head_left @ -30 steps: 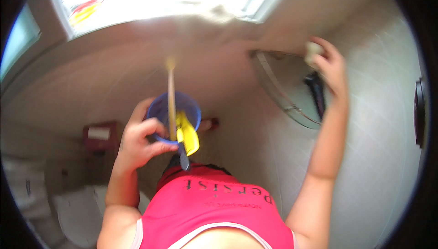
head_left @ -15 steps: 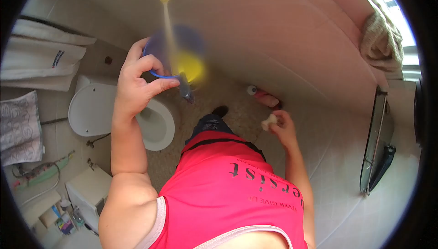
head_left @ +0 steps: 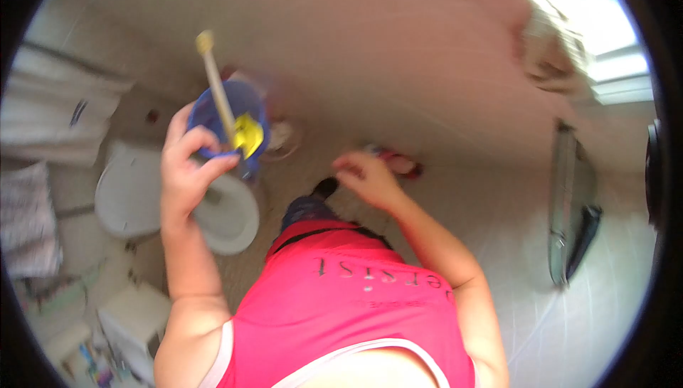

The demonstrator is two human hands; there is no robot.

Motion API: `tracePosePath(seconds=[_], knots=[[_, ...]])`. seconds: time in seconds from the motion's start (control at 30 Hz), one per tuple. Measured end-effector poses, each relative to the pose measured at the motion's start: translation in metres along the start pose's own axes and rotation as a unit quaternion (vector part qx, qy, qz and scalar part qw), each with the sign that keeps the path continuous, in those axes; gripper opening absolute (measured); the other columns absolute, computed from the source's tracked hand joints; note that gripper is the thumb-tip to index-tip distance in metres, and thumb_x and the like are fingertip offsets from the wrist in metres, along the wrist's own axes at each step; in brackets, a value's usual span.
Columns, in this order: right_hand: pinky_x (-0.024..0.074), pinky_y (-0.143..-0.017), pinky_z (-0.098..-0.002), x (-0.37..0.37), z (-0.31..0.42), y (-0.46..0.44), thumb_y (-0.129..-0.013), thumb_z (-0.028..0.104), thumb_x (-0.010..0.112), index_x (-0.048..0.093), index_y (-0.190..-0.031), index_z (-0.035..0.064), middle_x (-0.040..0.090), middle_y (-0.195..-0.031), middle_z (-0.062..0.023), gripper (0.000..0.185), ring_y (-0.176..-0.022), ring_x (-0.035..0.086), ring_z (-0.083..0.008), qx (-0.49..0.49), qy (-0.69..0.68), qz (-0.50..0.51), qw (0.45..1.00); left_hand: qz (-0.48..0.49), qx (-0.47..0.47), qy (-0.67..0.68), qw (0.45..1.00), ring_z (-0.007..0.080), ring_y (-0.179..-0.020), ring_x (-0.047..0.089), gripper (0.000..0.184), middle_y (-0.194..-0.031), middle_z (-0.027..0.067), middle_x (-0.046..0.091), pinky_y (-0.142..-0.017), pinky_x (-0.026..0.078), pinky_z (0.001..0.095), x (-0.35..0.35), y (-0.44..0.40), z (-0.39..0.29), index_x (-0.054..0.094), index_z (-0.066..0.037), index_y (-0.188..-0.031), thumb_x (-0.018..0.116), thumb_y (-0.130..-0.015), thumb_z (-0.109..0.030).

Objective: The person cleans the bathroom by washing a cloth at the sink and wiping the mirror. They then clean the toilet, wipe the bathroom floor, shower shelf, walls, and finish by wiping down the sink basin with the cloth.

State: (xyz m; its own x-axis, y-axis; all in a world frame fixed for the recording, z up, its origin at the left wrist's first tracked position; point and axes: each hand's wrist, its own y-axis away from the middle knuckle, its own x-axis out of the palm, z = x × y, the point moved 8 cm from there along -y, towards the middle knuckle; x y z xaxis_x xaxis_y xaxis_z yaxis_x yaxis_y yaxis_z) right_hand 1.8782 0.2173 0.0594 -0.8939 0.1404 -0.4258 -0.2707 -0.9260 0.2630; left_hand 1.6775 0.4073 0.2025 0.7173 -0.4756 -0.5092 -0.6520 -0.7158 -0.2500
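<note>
Black letters reading "ersist" cross the red shirt [head_left: 356, 324]; smaller print beneath is blurred. The left hand [head_left: 188, 164] pinches the rim of a blue cup [head_left: 249, 96] containing a yellow item [head_left: 247, 135] and a pale stick [head_left: 221, 96] that juts past the edge. Open room separates it from the right hand [head_left: 366, 180], fingers loosely curled; whether they grip anything, I cannot tell.

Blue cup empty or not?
Not empty: the cup, held by the left hand, has a stick and something yellow in its mouth.
</note>
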Motion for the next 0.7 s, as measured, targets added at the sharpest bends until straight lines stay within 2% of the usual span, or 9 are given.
tracePosePath(seconds=[0.07, 0.13, 0.2, 0.27, 0.3, 0.4, 0.47, 0.6, 0.7], knots=[[0.0481, -0.073, -0.0289, -0.045, 0.047, 0.028, -0.080, 0.010, 0.064, 0.063, -0.098, 0.0020, 0.064, -0.087, -0.0070, 0.020, -0.080, 0.060, -0.0145, 0.012, -0.036, -0.035, 0.999, 0.037, 0.015, 0.075, 0.996, 0.0288, -0.112, 0.049, 0.024, -0.123, 0.0179, 0.050, -0.094, 0.037, 0.0355, 0.015, -0.016, -0.009, 0.052, -0.003, -0.063, 0.074, -0.055, -0.007], [0.0482, -0.075, -0.0306, -0.108, 0.110, 0.053, -0.079, 0.009, 0.063, 0.063, -0.096, 0.0013, 0.064, -0.086, -0.0080, 0.018, -0.082, 0.061, -0.0187, -0.123, 0.070, -0.186, 0.972, 0.058, 0.045, 0.106, 0.992, 0.0285, -0.111, 0.050, 0.024, -0.122, 0.0177, 0.050, -0.094, 0.037, 0.0352, 0.027, -0.032, -0.027, 0.051, -0.003, -0.062, 0.074, -0.055, -0.006], [0.0477, -0.079, -0.0331, -0.169, 0.196, 0.086, -0.079, 0.008, 0.064, 0.062, -0.100, 0.0033, 0.063, -0.086, -0.0095, 0.022, -0.085, 0.061, -0.0250, -0.271, 0.263, -0.372, 0.848, 0.097, 0.099, 0.112, 0.984, 0.0284, -0.110, 0.049, 0.027, -0.122, 0.0177, 0.049, -0.092, 0.038, 0.0347, 0.043, -0.049, -0.050, 0.052, -0.004, -0.062, 0.076, -0.053, -0.006], [0.0439, -0.087, -0.0380, -0.213, 0.251, 0.122, -0.077, 0.020, 0.067, 0.059, -0.108, 0.0083, 0.065, -0.090, -0.0090, 0.034, -0.102, 0.054, -0.0287, -0.282, 0.426, -0.521, 0.683, 0.138, 0.135, 0.136, 0.972, 0.0289, -0.109, 0.050, 0.030, -0.123, 0.0180, 0.048, -0.090, 0.039, 0.0350, 0.065, -0.053, -0.077, 0.052, -0.003, -0.063, 0.080, -0.052, -0.007], [0.0436, -0.087, -0.0382, -0.238, 0.253, 0.111, -0.076, 0.024, 0.068, 0.059, -0.110, 0.0088, 0.065, -0.094, -0.0090, 0.039, -0.105, 0.053, -0.0293, -0.218, 0.465, -0.546, 0.662, 0.171, 0.158, 0.165, 0.958, 0.0293, -0.108, 0.051, 0.031, -0.122, 0.0189, 0.049, -0.088, 0.041, 0.0352, 0.089, -0.073, -0.086, 0.053, -0.003, -0.063, 0.082, -0.053, -0.010], [0.0459, -0.083, -0.0379, -0.268, 0.237, 0.028, -0.073, 0.035, 0.069, 0.062, -0.112, 0.0141, 0.066, -0.100, -0.0075, 0.044, -0.102, 0.057, -0.0288, -0.022, 0.536, -0.475, 0.697, 0.225, 0.219, 0.205, 0.927, 0.0299, -0.106, 0.053, 0.035, -0.122, 0.0209, 0.048, -0.085, 0.044, 0.0349, 0.108, -0.086, -0.109, 0.055, -0.001, -0.064, 0.085, -0.054, -0.017], [0.0484, -0.077, -0.0387, -0.268, 0.242, -0.006, -0.073, 0.025, 0.069, 0.067, -0.105, 0.0177, 0.066, -0.096, -0.0094, 0.033, -0.093, 0.061, -0.0274, -0.096, 0.469, -0.485, 0.732, 0.246, 0.240, 0.213, 0.915, 0.0302, -0.104, 0.054, 0.039, -0.121, 0.0221, 0.047, -0.084, 0.045, 0.0340, 0.108, -0.098, -0.103, 0.056, 0.000, -0.066, 0.086, -0.054, -0.022], [0.0502, -0.070, -0.0382, -0.328, 0.246, 0.133, -0.070, 0.005, 0.059, 0.069, -0.096, 0.0146, 0.064, -0.086, -0.0151, 0.030, -0.077, 0.062, -0.0304, -0.282, 0.297, -0.636, 0.653, 0.282, 0.259, 0.235, 0.893, 0.0292, -0.105, 0.054, 0.037, -0.120, 0.0211, 0.048, -0.083, 0.045, 0.0334, 0.150, -0.080, -0.167, 0.057, 0.000, -0.066, 0.086, -0.054, -0.021], [0.0494, -0.077, -0.0301, -0.364, 0.228, 0.222, -0.077, -0.001, 0.058, 0.065, -0.095, 0.0028, 0.068, -0.095, -0.0106, 0.020, -0.085, 0.064, -0.0192, -0.241, 0.143, -0.640, 0.716, 0.287, 0.219, 0.248, 0.899, 0.0280, -0.104, 0.055, 0.036, -0.120, 0.0203, 0.048, -0.082, 0.045, 0.0323, 0.158, -0.078, -0.164, 0.057, 0.000, -0.066, 0.086, -0.054, -0.018]])
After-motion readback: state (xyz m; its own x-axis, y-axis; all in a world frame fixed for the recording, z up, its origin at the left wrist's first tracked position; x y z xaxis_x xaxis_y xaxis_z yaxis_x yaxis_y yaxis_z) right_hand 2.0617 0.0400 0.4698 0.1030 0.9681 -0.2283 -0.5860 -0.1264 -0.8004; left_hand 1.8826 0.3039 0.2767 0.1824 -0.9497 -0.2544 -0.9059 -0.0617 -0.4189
